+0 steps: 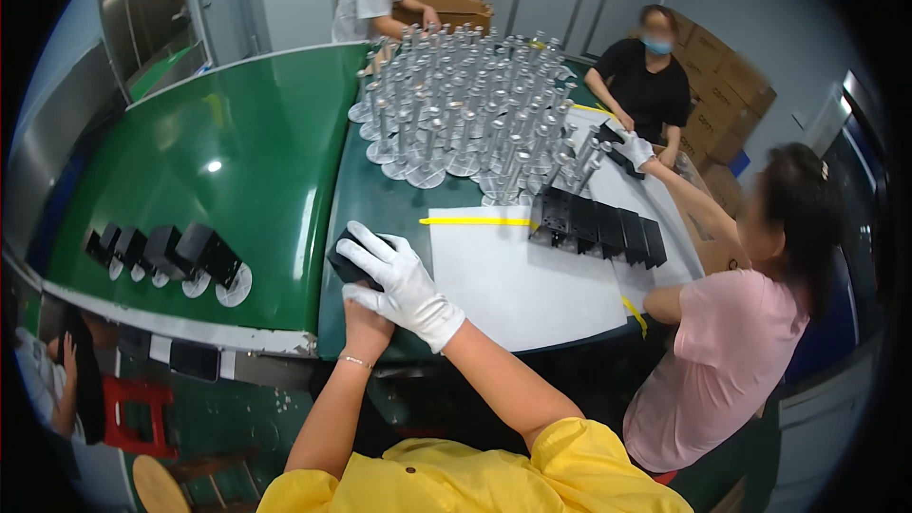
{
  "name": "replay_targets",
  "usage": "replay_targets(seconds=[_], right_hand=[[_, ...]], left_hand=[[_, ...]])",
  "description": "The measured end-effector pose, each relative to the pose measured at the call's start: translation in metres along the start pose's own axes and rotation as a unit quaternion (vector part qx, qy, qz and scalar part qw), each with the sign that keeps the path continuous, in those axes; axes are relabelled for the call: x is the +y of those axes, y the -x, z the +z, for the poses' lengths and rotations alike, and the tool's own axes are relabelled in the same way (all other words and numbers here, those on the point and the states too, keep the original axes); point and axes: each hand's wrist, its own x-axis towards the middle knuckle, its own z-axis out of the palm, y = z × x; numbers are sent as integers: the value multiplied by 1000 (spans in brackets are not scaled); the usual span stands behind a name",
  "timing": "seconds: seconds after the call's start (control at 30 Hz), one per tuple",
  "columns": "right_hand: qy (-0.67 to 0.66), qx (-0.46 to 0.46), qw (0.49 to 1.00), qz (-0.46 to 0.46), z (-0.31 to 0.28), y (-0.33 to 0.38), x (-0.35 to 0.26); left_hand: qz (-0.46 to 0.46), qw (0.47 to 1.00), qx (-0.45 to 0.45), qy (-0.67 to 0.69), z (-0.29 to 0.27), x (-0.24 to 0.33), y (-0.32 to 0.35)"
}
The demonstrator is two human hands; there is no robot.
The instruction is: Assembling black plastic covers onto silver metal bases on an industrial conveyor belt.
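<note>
A black box-shaped part [348,269] is at the near edge of the dark green table. Over its top and side lies my right hand [399,287] in a white glove, its fingers bent round the part. My bare left hand [366,320], with a bracelet at the wrist, is right below the glove and against the part's near side. Its fingers are hidden behind the glove and the part. Just to the right is a white sheet [513,280] with a row of several black box-shaped parts [598,226] on it.
Many upright metal posts on round clear bases [465,114] crowd the table's far half. On the shiny green surface [228,199] at left stand several black parts on round bases [180,256]. A co-worker in pink [731,351] reaches over the table at right; two others are farther back.
</note>
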Motion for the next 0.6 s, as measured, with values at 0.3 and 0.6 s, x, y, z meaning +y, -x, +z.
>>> replay_targets(seconds=[0.3,0.6], right_hand=[[446,105,823,335,-167,48,197],[438,64,851,282,-162,67,197]], left_hand=[[-145,973,-26,-177,-58,-110,15],[-207,908,-37,-363,-69,-75,22]])
